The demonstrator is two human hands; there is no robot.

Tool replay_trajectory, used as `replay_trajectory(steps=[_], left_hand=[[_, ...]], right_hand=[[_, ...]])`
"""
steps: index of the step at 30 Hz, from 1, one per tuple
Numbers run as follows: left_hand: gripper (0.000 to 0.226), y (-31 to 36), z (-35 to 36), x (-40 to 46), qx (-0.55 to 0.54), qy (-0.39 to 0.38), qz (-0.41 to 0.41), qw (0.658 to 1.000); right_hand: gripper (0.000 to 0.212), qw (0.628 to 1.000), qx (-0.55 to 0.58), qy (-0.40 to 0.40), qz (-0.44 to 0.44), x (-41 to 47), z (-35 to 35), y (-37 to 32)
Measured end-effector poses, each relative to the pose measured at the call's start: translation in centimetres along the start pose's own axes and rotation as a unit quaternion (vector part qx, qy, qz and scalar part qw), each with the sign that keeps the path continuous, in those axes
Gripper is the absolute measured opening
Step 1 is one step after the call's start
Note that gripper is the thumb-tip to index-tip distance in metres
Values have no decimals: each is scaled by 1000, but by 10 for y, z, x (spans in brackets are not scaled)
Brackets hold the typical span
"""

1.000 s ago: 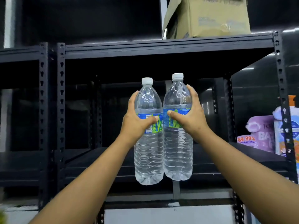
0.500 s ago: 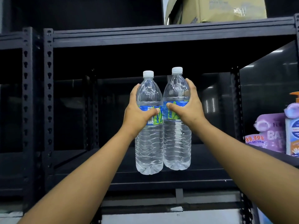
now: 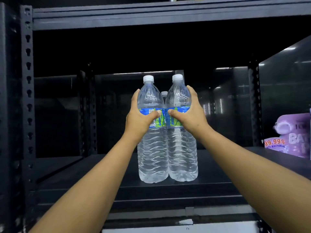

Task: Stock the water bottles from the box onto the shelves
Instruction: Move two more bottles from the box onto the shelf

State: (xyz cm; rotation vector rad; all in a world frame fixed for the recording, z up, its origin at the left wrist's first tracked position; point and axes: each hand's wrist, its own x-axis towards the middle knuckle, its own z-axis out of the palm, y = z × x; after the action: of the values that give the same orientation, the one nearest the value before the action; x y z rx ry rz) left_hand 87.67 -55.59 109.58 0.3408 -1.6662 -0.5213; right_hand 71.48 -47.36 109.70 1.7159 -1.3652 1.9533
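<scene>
A: What is at the far left, around nine o'clock?

B: A black upright [image 3: 27, 91] with keyhole slots, part of a dark metal rack. Behind it the bay is dim.

A: And the shelf itself?

B: The shelf [image 3: 87, 172] runs across from eight o'clock to four o'clock, dark and flat. An upper shelf [image 3: 151, 15] crosses at twelve o'clock.

A: Where are the hands?

B: Both forearms reach in from the bottom corners toward the centre. The left hand [image 3: 138, 120], just left of centre, wraps the left bottle [image 3: 152, 148] at its blue and green label, thumb across the front, fingers round the far side.

A: Is that bottle upright?

B: Yes, white cap up. Its base is at or just above the shelf near six o'clock of centre; I cannot tell if it touches.

A: And to the right?

B: The right bottle [image 3: 181, 148] stands touching the left one, side by side. The right hand [image 3: 190, 118] grips it at the label the same way. A third cap [image 3: 164, 93] peeks between the two bottle shoulders, from a bottle behind.

A: Anything at three o'clock?

B: A purple pack [image 3: 292, 137] on the neighbouring shelf, printed "99.99%", well apart from the bottles.
</scene>
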Motion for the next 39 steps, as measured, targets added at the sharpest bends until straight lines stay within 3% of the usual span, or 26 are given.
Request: replay_trajectory(steps=[12, 22, 30, 39], left_hand=[[88, -27, 8, 11, -9, 18, -2, 1000], [90, -25, 8, 9, -17, -21, -3, 1000], [99, -29, 5, -27, -5, -59, -37, 998], [106, -34, -3, -79, 47, -84, -80, 992]], right_hand=[[92, 999, 31, -19, 14, 12, 10, 29], [99, 998, 44, -44, 17, 10, 7, 26], [96, 997, 23, -76, 27, -10, 0, 24], [115, 988, -50, -138, 53, -64, -8, 33]])
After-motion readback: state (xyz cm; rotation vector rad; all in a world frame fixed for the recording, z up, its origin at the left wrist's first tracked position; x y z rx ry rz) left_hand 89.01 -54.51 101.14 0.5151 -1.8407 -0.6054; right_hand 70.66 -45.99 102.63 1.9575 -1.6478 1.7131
